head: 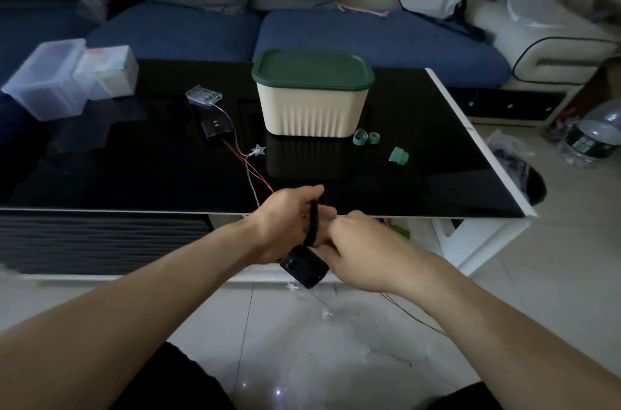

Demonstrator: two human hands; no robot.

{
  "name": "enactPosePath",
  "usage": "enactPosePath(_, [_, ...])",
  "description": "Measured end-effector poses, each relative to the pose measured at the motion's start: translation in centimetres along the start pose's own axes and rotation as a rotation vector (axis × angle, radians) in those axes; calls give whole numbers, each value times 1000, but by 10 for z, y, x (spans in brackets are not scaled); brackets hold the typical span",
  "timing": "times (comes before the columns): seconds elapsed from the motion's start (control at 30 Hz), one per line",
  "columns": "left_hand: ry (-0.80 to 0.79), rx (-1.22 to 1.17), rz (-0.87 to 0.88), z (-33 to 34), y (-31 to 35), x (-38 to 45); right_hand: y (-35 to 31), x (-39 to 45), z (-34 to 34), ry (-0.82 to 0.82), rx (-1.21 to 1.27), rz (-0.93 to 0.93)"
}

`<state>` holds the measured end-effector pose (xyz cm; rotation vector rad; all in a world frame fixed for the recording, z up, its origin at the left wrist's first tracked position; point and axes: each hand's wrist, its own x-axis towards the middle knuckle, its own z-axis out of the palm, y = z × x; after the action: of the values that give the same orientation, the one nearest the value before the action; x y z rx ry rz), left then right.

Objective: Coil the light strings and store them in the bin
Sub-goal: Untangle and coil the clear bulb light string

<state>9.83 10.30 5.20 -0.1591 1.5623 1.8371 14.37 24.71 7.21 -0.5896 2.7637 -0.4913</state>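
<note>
Tangling looks like the main risk: thin wire (413, 315) trails loose from under the right hand (363, 251) down to the pale tiled floor (537, 292), where small clear star-shaped lights (291, 287) lie scattered, and a hurried pull could knot it or snag a star on the table edge. Both hands work just in front of the near edge of the glossy black glass table (134, 174). The left hand (289, 225) has its fingers curled round a dark, narrow coil of wound string (313, 225), thumb stretched forward above it; the right hand's fingers are bunched tight against that coil, apparently pinching the strand, though the fingertips are hidden. A black, boxy plastic battery pack (304, 267) hangs just below the two hands, and its weight could drag the loops off the left hand if the hold slackens. Farther back on the table lies a second string: a clear plastic battery case (204, 95), a small black controller box (217, 129), fine red and silvery wires and one translucent star (258, 151), all uncoiled. The cream, ribbed plastic bin (311, 112) stands at the far middle with its dark green lid (312, 70) on, so nothing can go in until that comes off. Small green rings (366, 137) and a green cap (398, 156) lie right of the bin; frosted plastic boxes (60, 80) sit far left.
</note>
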Motion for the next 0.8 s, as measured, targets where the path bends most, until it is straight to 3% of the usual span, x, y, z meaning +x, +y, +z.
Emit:
enactPosePath(0.1, [-135, 92, -10, 7, -2, -4, 15, 0, -13, -5, 42, 38])
enactPosePath(0.3, [-204, 477, -31, 13, -6, -9, 52, -7, -41, -182, 258, 110])
enactPosePath(0.43, [-373, 548, -84, 9, -2, -7, 61, -5, -43, -117, 465, 42])
enactPosePath(0.53, [-479, 530, -93, 4, -4, -5, 57, 1, -34, -12, 485, 26])
enactPosePath(0.63, [-468, 419, -63, 0, -5, -5, 57, 5, -28, 44, 470, 44])
enactPosePath(0.8, [-519, 253, -79, -9, 3, -6, 67, 7, -31, -25, 454, 123])
